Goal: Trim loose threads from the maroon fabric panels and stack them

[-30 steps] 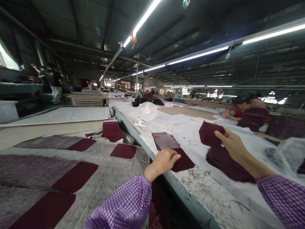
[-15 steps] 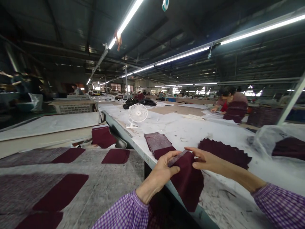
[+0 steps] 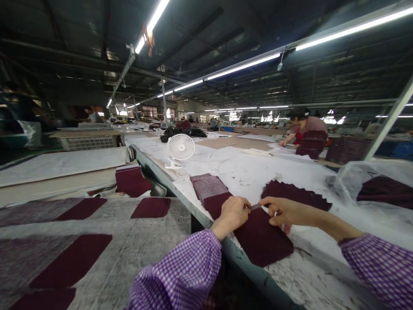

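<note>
My left hand (image 3: 232, 214) and my right hand (image 3: 284, 212) both pinch the far edge of a dark maroon fabric piece (image 3: 263, 239) that lies flat on the white table (image 3: 245, 172) near its front edge. Just beyond my left hand sits a small stack of fabric pieces (image 3: 209, 189) with a grey-purple top face. A fanned pile of maroon pieces (image 3: 295, 193) lies behind my right hand. Both sleeves are purple checked.
A small white fan (image 3: 180, 148) stands further up the table. On the lower table at left, maroon pieces (image 3: 151, 207) lie on grey felt (image 3: 142, 245). A clear bag of maroon fabric (image 3: 376, 187) sits at right. A co-worker (image 3: 303, 131) works at the far right.
My right hand carried a maroon piece from the fanned pile over to my left hand. Both hands then lowered it flat onto the table edge.
</note>
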Demonstrator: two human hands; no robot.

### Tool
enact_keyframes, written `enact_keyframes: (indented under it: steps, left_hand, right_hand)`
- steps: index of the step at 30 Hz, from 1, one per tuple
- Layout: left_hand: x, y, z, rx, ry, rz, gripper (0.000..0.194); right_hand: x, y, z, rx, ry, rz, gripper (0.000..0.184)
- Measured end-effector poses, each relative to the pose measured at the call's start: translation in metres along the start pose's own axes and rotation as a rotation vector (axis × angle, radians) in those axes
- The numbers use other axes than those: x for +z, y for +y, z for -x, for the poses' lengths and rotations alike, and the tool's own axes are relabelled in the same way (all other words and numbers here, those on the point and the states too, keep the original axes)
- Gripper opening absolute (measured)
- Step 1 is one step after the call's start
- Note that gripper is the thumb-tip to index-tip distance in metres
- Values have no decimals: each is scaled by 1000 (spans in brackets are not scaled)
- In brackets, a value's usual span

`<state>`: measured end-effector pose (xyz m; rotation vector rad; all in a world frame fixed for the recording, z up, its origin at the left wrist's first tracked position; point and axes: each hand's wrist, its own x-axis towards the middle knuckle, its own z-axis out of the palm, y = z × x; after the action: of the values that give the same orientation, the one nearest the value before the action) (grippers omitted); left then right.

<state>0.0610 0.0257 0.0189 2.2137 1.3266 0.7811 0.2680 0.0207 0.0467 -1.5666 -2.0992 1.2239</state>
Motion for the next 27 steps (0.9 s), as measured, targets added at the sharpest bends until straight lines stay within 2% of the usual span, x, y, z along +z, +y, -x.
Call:
enact_keyframes:
  steps: [2, 5, 8, 10, 19, 27]
  left_hand:
    - [9, 4, -1, 79, -5, -148, 28]
    - [16, 3, 1, 134, 18, -231, 33]
    - [17, -1, 3, 117, 18, -234, 32]
    - [16, -1, 3, 114, 15, -243, 31]
    - [21, -5, 3, 155, 40, -277, 32]
    - [21, -6, 1, 158, 41, -264, 31]
  right_hand:
    - [-7, 9, -3, -25, 68, 140, 49]
    - [-12, 17, -10, -224, 212, 338, 28]
    - [-11, 16, -16, -424, 274, 562, 27]
    - [-9, 14, -18, -487, 283, 654, 29]
    - [-3, 14, -24, -505, 279, 810, 21]
    - [-1, 13, -28, -506, 286, 836, 17]
